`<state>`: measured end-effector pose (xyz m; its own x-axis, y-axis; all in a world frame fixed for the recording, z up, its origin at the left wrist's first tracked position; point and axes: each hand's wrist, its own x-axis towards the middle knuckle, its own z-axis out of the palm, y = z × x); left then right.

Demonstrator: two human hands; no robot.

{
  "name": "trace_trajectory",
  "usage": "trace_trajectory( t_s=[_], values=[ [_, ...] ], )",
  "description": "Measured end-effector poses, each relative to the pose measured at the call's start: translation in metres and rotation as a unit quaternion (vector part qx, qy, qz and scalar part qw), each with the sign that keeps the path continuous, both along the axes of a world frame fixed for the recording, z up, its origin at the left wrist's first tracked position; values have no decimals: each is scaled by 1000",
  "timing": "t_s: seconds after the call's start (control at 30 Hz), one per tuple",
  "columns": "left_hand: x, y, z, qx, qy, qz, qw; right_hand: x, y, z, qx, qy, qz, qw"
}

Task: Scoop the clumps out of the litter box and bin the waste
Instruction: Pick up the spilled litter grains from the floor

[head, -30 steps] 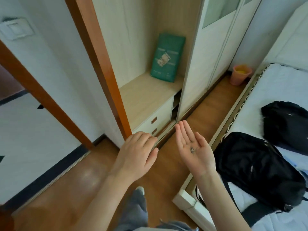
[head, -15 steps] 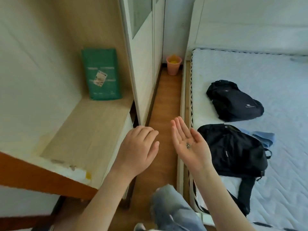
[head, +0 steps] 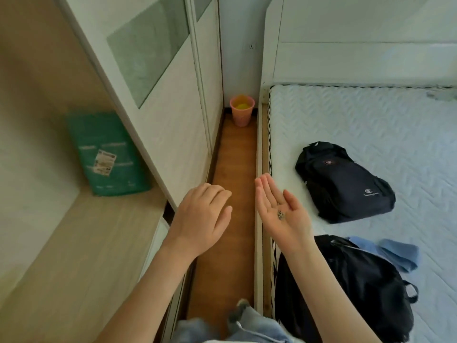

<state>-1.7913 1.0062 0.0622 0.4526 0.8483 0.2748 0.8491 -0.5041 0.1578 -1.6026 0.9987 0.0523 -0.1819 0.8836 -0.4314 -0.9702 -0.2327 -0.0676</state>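
A few small dark bits are lying in the upturned palm of the right hand, whose fingers are stretching out flat and gripping nothing. The left hand is hovering palm-down beside it, fingers relaxed and empty, above a narrow wooden floor. A pink bin is standing at the far end, between wardrobe and bed.

- Soft, even daylight fills the room; no hard shadows, and its source is out of view.
- The white mattress is the brightest area, slightly washed out.
- Left of the mattress, the green bag is smeared; its label print is unreadable.
- Wide-angle distortion bends the wardrobe door and lines near the frame edges.
- Jeans at the bottom edge are blurred.
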Motion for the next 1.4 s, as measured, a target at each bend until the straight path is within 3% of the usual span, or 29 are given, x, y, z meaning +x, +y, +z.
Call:
trace_trajectory(
  t_s=[0.47, 0.8, 1.03, 1.27, 1.4],
  values=[
    [45, 230, -26, -32, 10, -53, 998, 42, 213, -29, -46, 32, -54, 997],
    [24, 471, -29, -17, -16, -44, 999, 15, 444, -15, -30, 4, -67, 997],
    [30, 596, -40, -52, 0, -38, 998, 13, 577, -12, -50, -18, -52, 997],
    [49, 734, -79, -103, 32, -11, 994, 43, 731, -42, -81, 7, -41, 996],
    [73, 841, -74, -124, 38, 5, 992, 73, 833, -43, -95, 18, -39, 995]
  ],
)
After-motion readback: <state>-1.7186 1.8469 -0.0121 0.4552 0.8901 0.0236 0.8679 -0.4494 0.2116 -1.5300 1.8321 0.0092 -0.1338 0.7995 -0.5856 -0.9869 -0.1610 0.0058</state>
